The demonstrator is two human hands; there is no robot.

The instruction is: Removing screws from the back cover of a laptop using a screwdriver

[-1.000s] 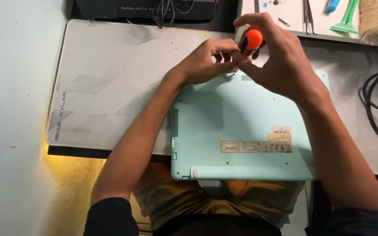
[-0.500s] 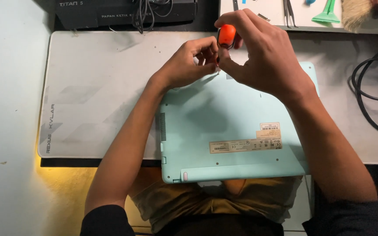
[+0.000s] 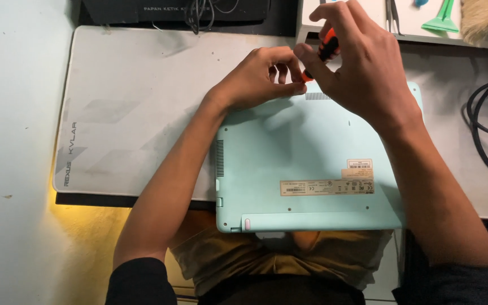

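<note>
A mint-green laptop (image 3: 312,169) lies upside down on a grey desk mat (image 3: 131,113), its near edge hanging over the table toward my lap. My right hand (image 3: 362,73) is shut on an orange-and-black screwdriver (image 3: 326,48), held upright at the laptop's far edge near a vent slot. My left hand (image 3: 261,79) rests on the same far edge, fingertips pinched around the screwdriver's tip. The tip and any screw beneath it are hidden by my fingers.
A black box with cables (image 3: 199,8) sits at the back. At the back right a white tray (image 3: 402,28) holds tweezers, a green plastic tool (image 3: 441,20) and a brush. Black cables (image 3: 487,124) curl at the right edge.
The view has shifted, so the laptop and hands sit further right in frame. My right hand now covers more of the screwdriver handle. Both hands stay at the laptop's far edge.
</note>
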